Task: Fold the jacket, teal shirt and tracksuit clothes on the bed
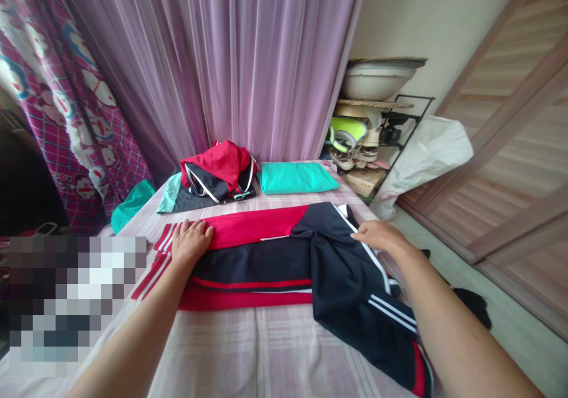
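Observation:
A black and red track jacket (pixel 261 262) with white piping lies partly folded across the bed. Its red ribbed hem with white stripes points left, and one black sleeve (pixel 355 327) trails toward the lower right. My left hand (pixel 190 243) lies flat on the red cloth near the hem, fingers spread. My right hand (pixel 379 233) is closed, thumb and fingers pinching the jacket's white-piped black edge at the right end.
Behind the jacket are a crumpled pile of red and black clothing (pixel 217 170) and a folded turquoise cloth (pixel 297 178) on the bed (pixel 222 356). A shoe rack (pixel 402 144) with a basin (pixel 377 78) stands beyond the right corner, beside a white bag (pixel 432 155). Purple curtains (pixel 248 61) hang behind.

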A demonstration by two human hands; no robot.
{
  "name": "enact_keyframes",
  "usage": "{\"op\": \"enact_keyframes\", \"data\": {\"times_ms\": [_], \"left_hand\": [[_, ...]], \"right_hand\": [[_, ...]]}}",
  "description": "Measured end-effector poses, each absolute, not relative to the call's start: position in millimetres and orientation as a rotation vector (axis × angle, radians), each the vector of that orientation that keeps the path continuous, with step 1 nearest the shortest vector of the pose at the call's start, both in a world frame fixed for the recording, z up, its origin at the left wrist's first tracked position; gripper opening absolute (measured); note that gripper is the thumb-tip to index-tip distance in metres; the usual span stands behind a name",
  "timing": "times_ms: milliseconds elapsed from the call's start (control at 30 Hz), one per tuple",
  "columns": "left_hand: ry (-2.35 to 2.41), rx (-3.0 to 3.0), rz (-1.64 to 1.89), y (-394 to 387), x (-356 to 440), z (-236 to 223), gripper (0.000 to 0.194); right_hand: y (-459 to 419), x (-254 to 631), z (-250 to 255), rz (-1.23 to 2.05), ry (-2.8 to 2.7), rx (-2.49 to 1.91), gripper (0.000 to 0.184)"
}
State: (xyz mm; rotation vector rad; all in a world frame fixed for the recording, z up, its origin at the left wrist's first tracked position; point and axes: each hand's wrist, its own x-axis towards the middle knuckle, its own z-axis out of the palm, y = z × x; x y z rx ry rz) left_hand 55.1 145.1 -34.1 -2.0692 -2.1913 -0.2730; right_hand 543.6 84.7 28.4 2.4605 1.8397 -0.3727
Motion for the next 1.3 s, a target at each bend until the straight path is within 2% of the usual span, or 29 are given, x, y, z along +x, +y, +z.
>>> {"op": "enact_keyframes", "data": {"times_ms": [67,300,400,533,633,733,900,1033,1167,1300], "left_hand": [[-2.206,-2.086,-0.285,146.1,53.6,-34.5,0.055],[-2.166,-2.144,-0.354,139.1,55.0,-27.1,0.053],[-2.122,-2.184,-0.340,135.4,54.8,-24.2,0.051],[-2.099,-2.194,-0.345,134.0,54.7,-23.9,0.051],[-2.088,-2.202,-0.354,133.4,56.5,-23.5,0.050],[-2.085,-2.212,-0.379,132.0,57.2,-21.1,0.051],[-2.125,-2.172,-0.590,125.3,59.8,-10.0,0.053],[-1.949,-2.291,-0.838,99.9,93.4,10.7,0.047],[-1.584,-2.756,-0.972,57.9,155.1,28.8,0.035],[-1.425,-3.110,-0.959,30.4,197.9,25.1,0.045]], "right_hand": [[84.5,531.0,36.3,-0.394,1.857,2.510,0.023],[115.9,430.9,57.9,-0.697,2.128,2.418,0.014],[123.3,408.9,55.0,-0.896,2.139,2.334,0.019],[113.8,437.0,57.4,-0.963,2.135,2.297,0.016],[96.1,479.1,64.0,-0.885,2.088,2.208,0.027],[74.8,508.7,64.3,-1.021,1.938,2.038,0.032],[53.0,513.0,55.3,-1.191,1.895,1.986,0.029],[57.7,492.1,61.0,-1.345,2.019,2.047,0.027],[71.1,455.4,63.6,-1.672,2.194,1.974,0.028],[79.9,416.3,49.1,-1.913,2.256,2.002,0.028]]}}
